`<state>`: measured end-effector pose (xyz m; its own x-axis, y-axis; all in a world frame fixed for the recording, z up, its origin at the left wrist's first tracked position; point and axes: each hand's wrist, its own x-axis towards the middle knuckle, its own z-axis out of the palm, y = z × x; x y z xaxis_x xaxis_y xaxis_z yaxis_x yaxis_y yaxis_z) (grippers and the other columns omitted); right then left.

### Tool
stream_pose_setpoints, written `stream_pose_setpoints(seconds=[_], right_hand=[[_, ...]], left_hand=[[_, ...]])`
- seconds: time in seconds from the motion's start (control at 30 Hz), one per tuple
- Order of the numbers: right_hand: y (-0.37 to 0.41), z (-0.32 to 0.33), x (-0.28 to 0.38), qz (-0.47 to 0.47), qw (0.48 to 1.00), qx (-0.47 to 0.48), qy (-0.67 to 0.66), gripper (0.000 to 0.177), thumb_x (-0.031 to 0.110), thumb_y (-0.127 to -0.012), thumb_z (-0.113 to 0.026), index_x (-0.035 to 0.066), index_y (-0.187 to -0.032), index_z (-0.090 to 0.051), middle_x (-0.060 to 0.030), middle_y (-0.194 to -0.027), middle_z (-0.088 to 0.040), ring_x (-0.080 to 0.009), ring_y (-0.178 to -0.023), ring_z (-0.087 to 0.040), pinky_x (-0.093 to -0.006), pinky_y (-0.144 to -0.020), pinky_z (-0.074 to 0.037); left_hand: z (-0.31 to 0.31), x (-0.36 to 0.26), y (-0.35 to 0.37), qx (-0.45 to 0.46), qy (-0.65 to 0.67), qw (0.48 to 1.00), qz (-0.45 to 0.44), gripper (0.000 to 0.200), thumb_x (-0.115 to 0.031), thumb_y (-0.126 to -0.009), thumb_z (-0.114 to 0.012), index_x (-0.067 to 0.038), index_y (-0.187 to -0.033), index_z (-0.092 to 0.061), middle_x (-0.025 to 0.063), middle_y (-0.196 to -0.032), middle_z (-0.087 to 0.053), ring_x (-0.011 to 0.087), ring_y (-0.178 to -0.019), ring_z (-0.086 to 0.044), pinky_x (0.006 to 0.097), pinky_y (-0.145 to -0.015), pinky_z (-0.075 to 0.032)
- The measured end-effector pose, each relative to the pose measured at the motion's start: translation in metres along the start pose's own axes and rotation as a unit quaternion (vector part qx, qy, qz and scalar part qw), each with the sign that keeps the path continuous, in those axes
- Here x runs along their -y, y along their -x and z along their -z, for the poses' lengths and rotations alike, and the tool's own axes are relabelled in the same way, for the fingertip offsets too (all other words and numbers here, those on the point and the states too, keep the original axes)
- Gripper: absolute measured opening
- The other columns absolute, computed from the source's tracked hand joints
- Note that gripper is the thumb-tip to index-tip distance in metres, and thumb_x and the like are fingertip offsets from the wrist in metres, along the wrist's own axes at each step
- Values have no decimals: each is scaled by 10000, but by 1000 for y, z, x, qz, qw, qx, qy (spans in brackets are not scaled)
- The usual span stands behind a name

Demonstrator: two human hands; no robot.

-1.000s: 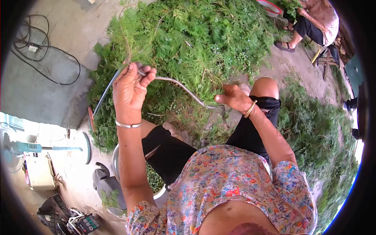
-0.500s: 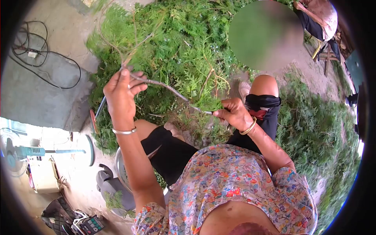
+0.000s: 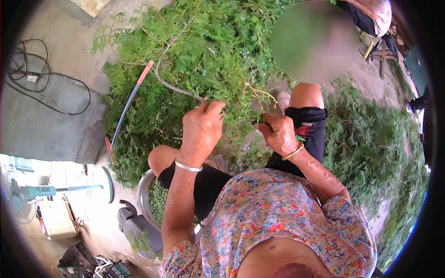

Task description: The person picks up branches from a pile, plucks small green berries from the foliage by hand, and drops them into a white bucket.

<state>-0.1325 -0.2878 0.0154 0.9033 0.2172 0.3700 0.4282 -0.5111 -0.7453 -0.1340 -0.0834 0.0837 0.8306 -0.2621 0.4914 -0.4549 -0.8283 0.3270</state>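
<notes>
A leafy green branch with a bare brown stem (image 3: 174,88) stretches from the upper left down to my hands. My left hand (image 3: 202,129) is closed around the stem, its fingers curled over near the middle of the view. To the right, my right hand (image 3: 278,134) pinches the lower end of the branch in front of my knee. Behind both hands lies a large heap of green cut foliage (image 3: 213,51). A long-handled tool with red grips (image 3: 127,109) rests on the left side of the heap.
A metal basin (image 3: 144,199) of small green pieces stands by my left leg. Black cable (image 3: 69,76) lies on a grey block (image 3: 41,125) at the left. A fan (image 3: 18,192) is lower left. Another person (image 3: 378,16) sits at the upper right. More foliage (image 3: 361,148) lies right.
My left hand has moved right and down along the stem, closer to my right hand. The branch's leafy end has swung, and the tool's upper red grip now shows.
</notes>
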Motion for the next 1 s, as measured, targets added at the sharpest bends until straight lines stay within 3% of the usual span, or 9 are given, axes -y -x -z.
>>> stream_pose_setpoints(seconds=[0.13, 0.2, 0.33, 0.47, 0.6, 0.7, 0.8, 0.83, 1.0], right_hand=[[-1, 3, 3, 3, 999, 7, -49, 215, 137, -720, -684, 20, -654, -517, -159, -559, -498, -353, -532, -536, -419, -475, -388], [-3, 3, 10, 7, 999, 24, -33, 209, 167, -748, -657, 34, -661, -522, -177, -571, -513, -376, -550, -543, -441, -485, -408], [0, 11, 0, -19, 994, 39, -97, 270, 163, -773, -665, -20, -629, -526, -168, -509, -449, -275, -445, -465, -378, -446, -367], [-15, 50, 0, -206, 911, 139, -331, 380, 240, -869, -602, 17, -566, -548, 1, -490, -492, -67, -461, -419, -281, -412, -333], [-18, 118, -27, -314, 861, -94, -390, 305, 244, -844, -621, -21, -694, -608, -77, -568, -576, -122, -439, -517, -278, -444, -447], [28, 215, -76, -306, 719, -272, -563, 172, 73, -837, -507, -50, -932, -579, -135, -748, -600, -164, -508, -516, -270, -489, -468], [91, 349, -94, -255, 666, -595, -370, 137, 136, -891, -471, 37, -912, -563, -34, -583, -502, -159, -458, -493, -338, -443, -447], [151, 420, -118, -125, 823, -539, -128, 213, 224, -911, -457, 38, -903, -561, -78, -745, -574, -177, -571, -530, -354, -500, -459], [408, 684, -242, -222, 799, -504, 241, 503, 427, -915, -421, 118, -1311, -412, -127, -1201, -540, -218, -1046, -542, -321, -791, -434]], left_hand=[[-3, -5, -1, -109, 178, 972, 105, 111, -4, -739, -664, -28, -834, -612, 43, -617, -531, 58, -498, -460, 221, -453, -367], [7, -6, 0, -172, 429, 839, 286, 92, -36, -788, -655, -16, -853, -594, 8, -656, -557, 57, -480, -454, 190, -380, -337], [68, 84, 26, -246, 728, 578, 273, 171, -227, -917, -527, -71, -894, -460, 12, -644, -403, 93, -509, -391, 194, -381, -321], [75, 151, 75, -217, 714, 533, 400, 293, -317, -918, -511, -31, -856, -483, 47, -739, -522, 124, -564, -494, 277, -402, -443], [50, 176, 114, -255, 698, 481, 466, 247, -279, -912, -525, -47, -834, -488, 25, -672, -500, 117, -530, -481, 240, -391, -401], [37, 204, 140, -264, 702, 453, 481, 242, -267, -910, -529, -47, -822, -480, 21, -664, -486, 114, -531, -470, 232, -392, -387], [29, 205, 142, -276, 693, 448, 492, 238, -254, -909, -534, -47, -808, -474, 19, -656, -475, 112, -529, -458, 225, -400, -384], [31, 198, 134, -282, 681, 463, 493, 236, -247, -909, -535, -46, -802, -472, 19, -654, -472, 111, -528, -453, 219, -407, -387], [51, 184, 134, -283, 774, 369, 430, 197, -161, -934, -475, -74, -776, -396, -2, -646, -313, 91, -524, -279, 222, -406, -235]])
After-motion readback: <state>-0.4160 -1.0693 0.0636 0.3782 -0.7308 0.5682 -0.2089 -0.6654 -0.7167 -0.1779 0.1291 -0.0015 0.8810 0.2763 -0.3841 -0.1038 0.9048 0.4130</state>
